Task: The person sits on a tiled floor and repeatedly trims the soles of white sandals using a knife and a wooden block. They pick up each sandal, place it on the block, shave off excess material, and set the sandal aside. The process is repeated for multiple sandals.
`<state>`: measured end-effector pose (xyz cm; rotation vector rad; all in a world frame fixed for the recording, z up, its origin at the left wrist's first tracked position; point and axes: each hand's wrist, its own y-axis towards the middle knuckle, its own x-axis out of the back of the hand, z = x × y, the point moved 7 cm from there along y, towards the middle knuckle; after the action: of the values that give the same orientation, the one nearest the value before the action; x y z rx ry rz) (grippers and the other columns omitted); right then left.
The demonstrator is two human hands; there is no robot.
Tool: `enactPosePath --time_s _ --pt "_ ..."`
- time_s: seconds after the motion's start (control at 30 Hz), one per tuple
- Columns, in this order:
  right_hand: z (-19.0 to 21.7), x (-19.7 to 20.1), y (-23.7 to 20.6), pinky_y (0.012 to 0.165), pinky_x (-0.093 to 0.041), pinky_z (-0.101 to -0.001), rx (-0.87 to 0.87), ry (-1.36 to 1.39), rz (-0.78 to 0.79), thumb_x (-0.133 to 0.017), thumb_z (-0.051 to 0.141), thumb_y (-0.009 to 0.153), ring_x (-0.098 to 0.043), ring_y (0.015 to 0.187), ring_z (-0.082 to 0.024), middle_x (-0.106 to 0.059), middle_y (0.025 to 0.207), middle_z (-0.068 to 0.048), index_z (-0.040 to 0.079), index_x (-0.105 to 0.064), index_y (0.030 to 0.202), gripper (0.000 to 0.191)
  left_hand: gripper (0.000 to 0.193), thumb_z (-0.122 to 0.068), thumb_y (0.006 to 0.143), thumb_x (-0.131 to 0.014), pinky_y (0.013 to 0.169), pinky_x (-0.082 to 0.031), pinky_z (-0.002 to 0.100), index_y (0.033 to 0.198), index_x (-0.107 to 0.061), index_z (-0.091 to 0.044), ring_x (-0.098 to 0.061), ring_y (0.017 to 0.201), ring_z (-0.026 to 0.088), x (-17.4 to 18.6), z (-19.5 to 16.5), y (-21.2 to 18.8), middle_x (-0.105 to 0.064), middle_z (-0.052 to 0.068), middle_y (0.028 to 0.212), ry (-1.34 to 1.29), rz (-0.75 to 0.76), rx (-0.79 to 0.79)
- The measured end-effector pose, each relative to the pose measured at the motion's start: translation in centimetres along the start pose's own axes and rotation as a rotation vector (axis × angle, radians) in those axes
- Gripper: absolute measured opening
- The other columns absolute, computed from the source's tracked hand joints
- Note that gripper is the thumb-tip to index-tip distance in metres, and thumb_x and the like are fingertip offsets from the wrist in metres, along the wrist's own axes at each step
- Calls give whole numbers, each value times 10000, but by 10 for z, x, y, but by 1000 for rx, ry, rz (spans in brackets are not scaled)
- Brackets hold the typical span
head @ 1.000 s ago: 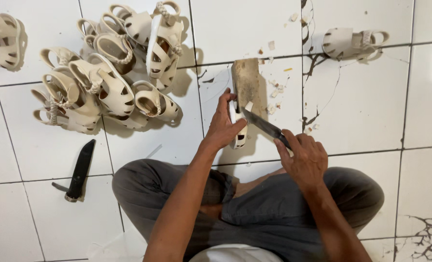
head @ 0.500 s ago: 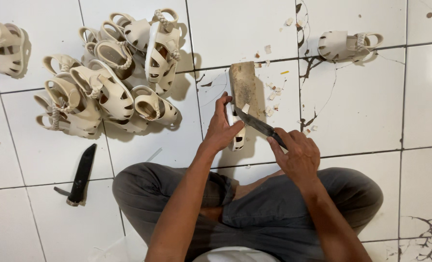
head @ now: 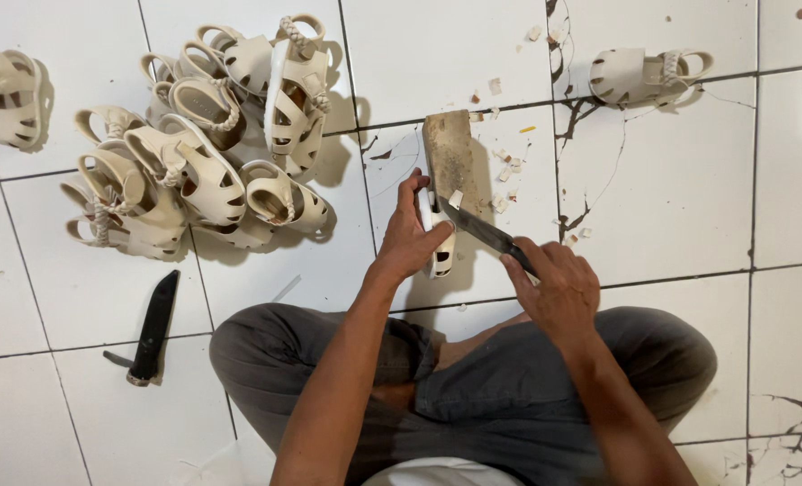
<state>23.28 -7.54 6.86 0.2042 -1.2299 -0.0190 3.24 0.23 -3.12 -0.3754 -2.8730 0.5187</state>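
your right hand (head: 558, 288) grips the knife (head: 482, 232), blade tip meeting the sandal (head: 439, 236). your left hand (head: 410, 236) clamps that sandal on edge against the wood block (head: 448, 157). farther left lies the sandal pile (head: 198, 148).

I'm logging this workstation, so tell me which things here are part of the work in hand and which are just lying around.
In use:
left hand holding cream sandal
right hand holding knife
wooden block

Lying about:
pile of sandals
lone sandal
sandal at left edge
dark sheath
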Motion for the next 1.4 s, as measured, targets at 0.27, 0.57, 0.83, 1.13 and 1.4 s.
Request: enactPosePath --time_s 0.27,0.57,0.83,1.13,1.4 --pt "8 -5 11 598 -412 -339 52 -29 -42 -803 330 926 -545 638 -167 -589 728 -22 122 -766 1099 272 849 -212 783 -737 1203 -328 404 1479 -283 -37 -322 1524 374 1 3 -1 -220 218 1688 38 0 0" --pt "-6 3 -6 544 -391 -332 -12 -15 38 -803 342 915 -530 596 -151 -594 697 -14 124 -769 1088 281 841 -235 763 -716 1182 -372 393 1467 -282 -78 -416 1470 367 0 0 -1 -231 191 1689 17 16 53" --pt "3 -11 10 567 -389 -322 53 -28 0 -802 343 932 -513 598 -143 -590 713 -11 125 -764 1103 280 817 -220 793 -726 1211 -332 408 1472 -298 -66 -344 1517 370 1 0 -1 -219 206 1694 4 23 9" --pt "5 -7 11 582 -401 -322 46 -59 -22 -806 352 910 -548 626 -147 -606 726 -8 138 -764 1097 288 825 -226 788 -731 1175 -375 392 1472 -305 -49 -402 1490 345 1 4 0 -234 193 1694 -18 26 11" --pt "3 7 5 567 -409 -321 37 -50 -76 -800 342 925 -545 615 -150 -611 731 -17 133 -766 1112 282 869 -233 768 -728 1165 -380 380 1492 -281 -56 -447 1448 335 2 4 1 -283 177 1670 41 19 66"
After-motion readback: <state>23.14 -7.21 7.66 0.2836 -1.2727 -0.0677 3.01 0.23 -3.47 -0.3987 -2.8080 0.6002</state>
